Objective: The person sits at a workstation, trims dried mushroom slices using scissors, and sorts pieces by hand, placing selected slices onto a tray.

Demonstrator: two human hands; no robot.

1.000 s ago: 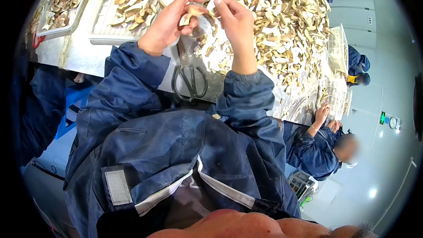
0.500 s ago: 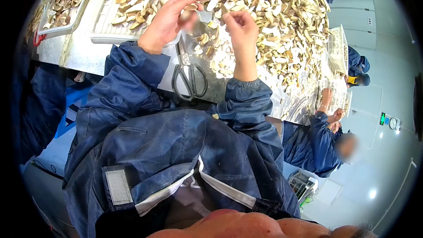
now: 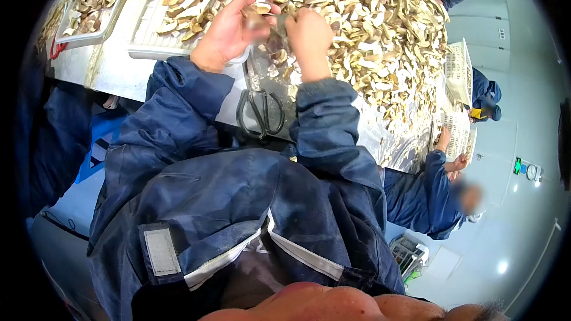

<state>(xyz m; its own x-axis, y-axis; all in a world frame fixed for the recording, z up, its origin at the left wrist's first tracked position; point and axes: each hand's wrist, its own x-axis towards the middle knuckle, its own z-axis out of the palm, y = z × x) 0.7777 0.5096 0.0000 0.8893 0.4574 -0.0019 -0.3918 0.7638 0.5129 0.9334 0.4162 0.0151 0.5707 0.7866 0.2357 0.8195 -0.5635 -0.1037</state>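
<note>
My left hand (image 3: 229,30) is palm-up over the right end of a white tray, its fingers curled around a pale dried mushroom slice (image 3: 260,8). Just to the right, my right hand (image 3: 311,38) is closed at the near edge of the mushroom pile (image 3: 380,30), back of the hand toward me. Whatever its fingertips hold, if anything, is hidden. Several mushroom slices (image 3: 193,9) lie in the white tray (image 3: 143,30). Below my hands, black-handled scissors (image 3: 254,83) rest on the metal table, handles toward me.
Another clear tray (image 3: 89,38) of slices stands at the far left, with a red handle (image 3: 57,49) beside it. Light crates (image 3: 457,71) are along the right side, where a co-worker's hands (image 3: 443,139) are at work. A blue stool (image 3: 98,142) stands below the table.
My right hand has moved left toward my left hand and turned its back to me; the slice seen at its fingertips is out of sight. My left hand still holds its slice.
</note>
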